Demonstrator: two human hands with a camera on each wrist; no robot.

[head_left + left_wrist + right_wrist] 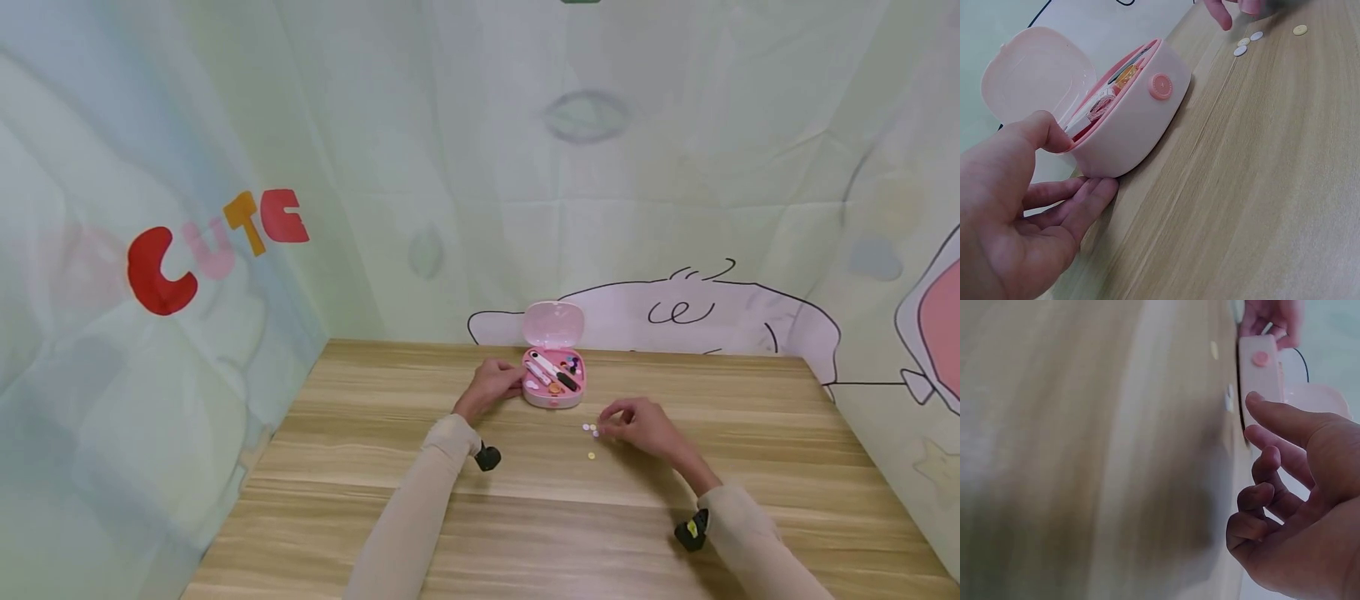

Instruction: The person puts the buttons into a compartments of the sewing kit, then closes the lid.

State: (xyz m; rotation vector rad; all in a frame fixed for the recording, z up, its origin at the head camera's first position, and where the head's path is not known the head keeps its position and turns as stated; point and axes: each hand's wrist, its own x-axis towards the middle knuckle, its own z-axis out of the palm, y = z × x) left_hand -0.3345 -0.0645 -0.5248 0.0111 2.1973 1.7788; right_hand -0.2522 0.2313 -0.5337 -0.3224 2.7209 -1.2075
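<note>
A pink sewing box [552, 401] stands at the back of the table with its translucent lid [554, 324] raised. In its compartments lie a white stick-like tool, a black-handled tool [567, 381] and small colourful pieces. My left hand [1029, 206] holds the box's left side, thumb on the rim and fingertips low against the wall. To the right of the box, several small white and yellow buttons [1240, 50] lie on the wood. My right hand [640, 427] hovers beside them; thumb and forefinger are apart with nothing visible between them, the other fingers bent.
One yellow button [592, 456] lies nearer to me, apart from the others. The wood-grain table [540, 542] ends at the back against a printed cloth [450, 250]. Another cloth with coloured letters [161, 271] hangs on the left.
</note>
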